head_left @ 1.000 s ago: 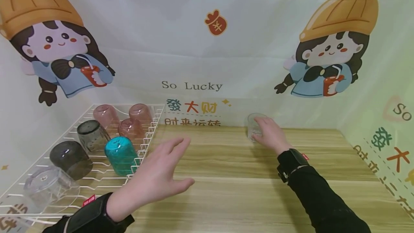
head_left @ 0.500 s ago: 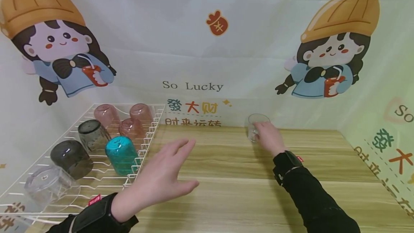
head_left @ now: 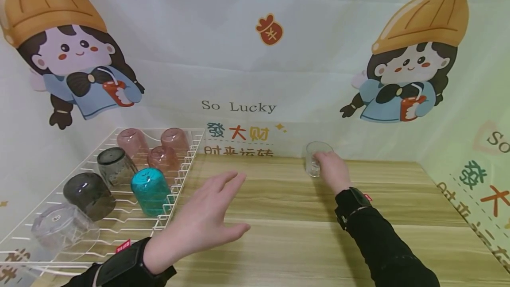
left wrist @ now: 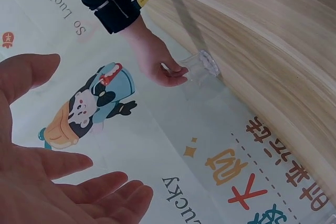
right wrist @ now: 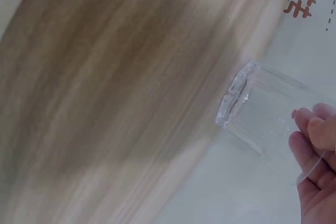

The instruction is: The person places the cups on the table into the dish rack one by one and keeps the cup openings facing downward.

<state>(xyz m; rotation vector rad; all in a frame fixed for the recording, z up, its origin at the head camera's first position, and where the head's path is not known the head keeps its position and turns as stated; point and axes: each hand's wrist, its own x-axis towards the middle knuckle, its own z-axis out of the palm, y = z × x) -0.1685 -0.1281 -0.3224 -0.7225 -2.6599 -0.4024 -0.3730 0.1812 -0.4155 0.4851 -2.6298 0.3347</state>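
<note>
A clear drinking glass [head_left: 311,161] stands upright near the table's back edge. My right hand [head_left: 334,172] pinches it at the rim between thumb and fingers. In the right wrist view the glass [right wrist: 262,114] shows its thick base by the wood, and the fingertips [right wrist: 307,121] are at its open end. My left hand [head_left: 199,216] is held over the table beside the wire rack, thumb and fingers spread, with nothing in it. The left wrist view shows that palm [left wrist: 37,187], and beyond it the right hand [left wrist: 157,61] at the glass.
On the left, a white wire rack [head_left: 40,263] bears upturned cups: a turquoise one [head_left: 150,193], two dark grey ones, a clear one [head_left: 63,227] and several pink ones [head_left: 131,141]. A printed cloth [head_left: 239,74] hangs behind and beside the wooden table [head_left: 279,251].
My right thumb and fingers have closed on the rim of the glass. The left hand has drifted slightly right, still spread. The glass stands in nearly the same place.
</note>
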